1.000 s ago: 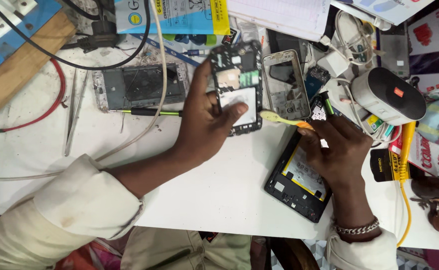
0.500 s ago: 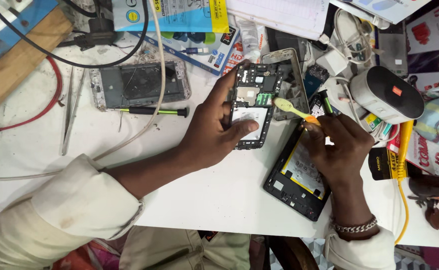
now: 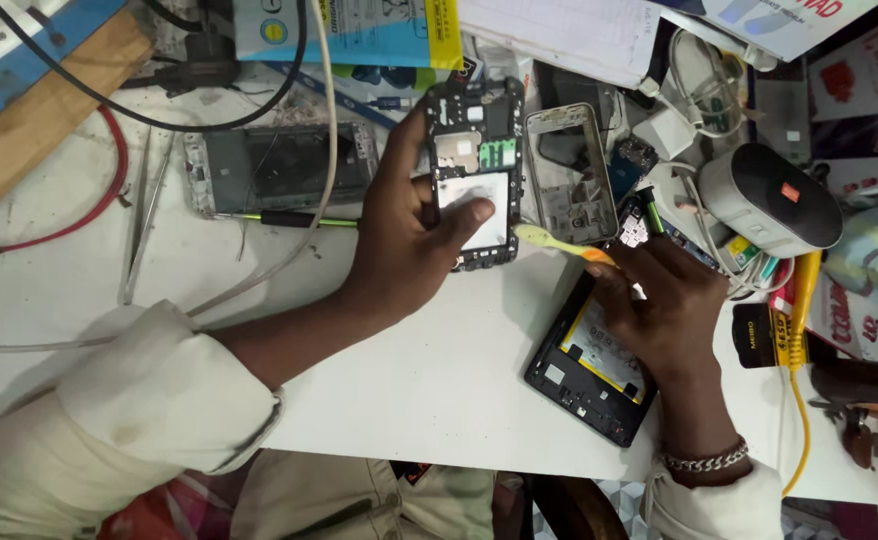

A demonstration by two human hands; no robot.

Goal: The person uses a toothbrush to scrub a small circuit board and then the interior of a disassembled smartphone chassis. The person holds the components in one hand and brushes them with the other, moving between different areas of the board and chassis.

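— On the worktop (image 3: pixel 439 400), what?
— Left hand (image 3: pixel 404 250), fingers holding phone board (image 3: pixel 474 150), thumb on it.
— And right?
— Right hand (image 3: pixel 664 305), fingers pinching yellow brush (image 3: pixel 559 243), over open phone (image 3: pixel 589 370).

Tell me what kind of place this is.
Most likely a phone repair bench. The left hand holds an opened phone frame, the right hand rests on another phone with its battery bare, and a third stripped phone lies among cables.

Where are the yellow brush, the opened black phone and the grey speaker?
yellow brush (image 3: pixel 557 243), head view, on its handle.
opened black phone (image 3: pixel 471 130), head view, on its upper part.
grey speaker (image 3: pixel 769 200), head view, on its side.
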